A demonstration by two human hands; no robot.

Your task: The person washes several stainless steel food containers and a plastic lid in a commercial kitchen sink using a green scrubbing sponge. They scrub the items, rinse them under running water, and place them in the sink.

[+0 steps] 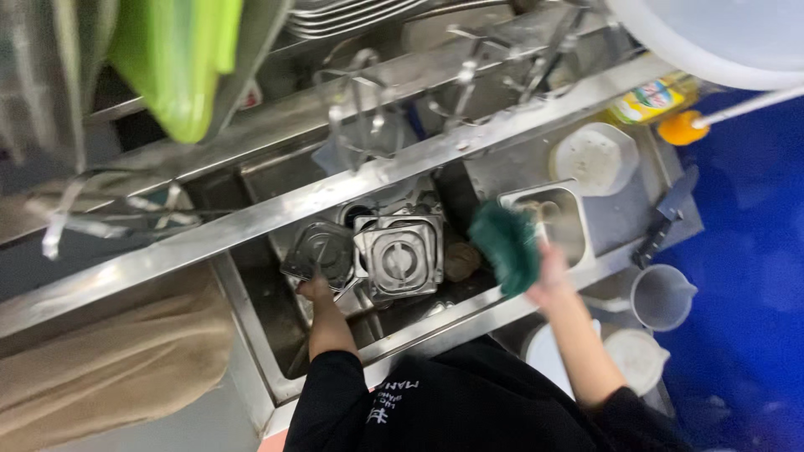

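My left hand sits just left of centre in the frame, down in the steel sink, with its fingers curled over the near edge of a square metal lid that I hold tilted up off the basin. Just beside it to the right, touching or nearly so, lies a second square metal lid, flat, with its round centre piece facing up. A brownish lump, perhaps a sponge or scrap, lies right of that on the sink floor.

My right hand is raised right of centre, over the sink's front rim, closed around a dark green scouring cloth that sticks up and left from my grip; the motion blurs it, so I cannot tell how my fingers lie on it.

By my reading this is the scrubbing step: one lid is steadied and the cloth is poised between the sink and the small steel tub on the counter at the right. Bringing the cloth to the tilted lid would call for a firm hold at its edge so that it does not slip against its neighbour.

Further right are a white octagonal lid, a clear measuring jug and a dark-handled scraper. A green cloth hangs at the upper left.
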